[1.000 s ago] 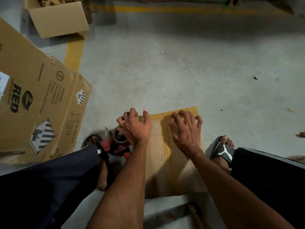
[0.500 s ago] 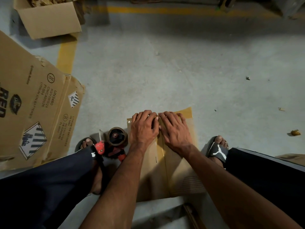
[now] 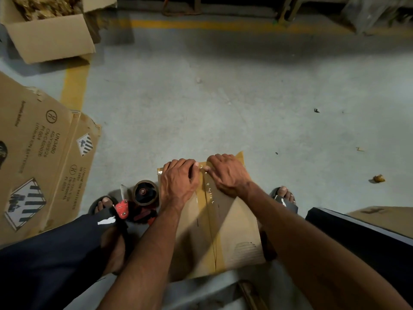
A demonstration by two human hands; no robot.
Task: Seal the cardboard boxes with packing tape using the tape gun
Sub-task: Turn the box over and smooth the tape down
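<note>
Both hands, left hand and right hand, press flat on the cardboard box, smoothing tape over its seam; tape gun lies left of the box.

Yellow floor line; crumpled scrap on concrete.

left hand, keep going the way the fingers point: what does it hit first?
The left hand points away from the person, fingers at the far edge of the taped box. Past that edge the line looks free: only bare concrete floor, as far as this view shows. The right hand sits beside it, not ahead.
</note>
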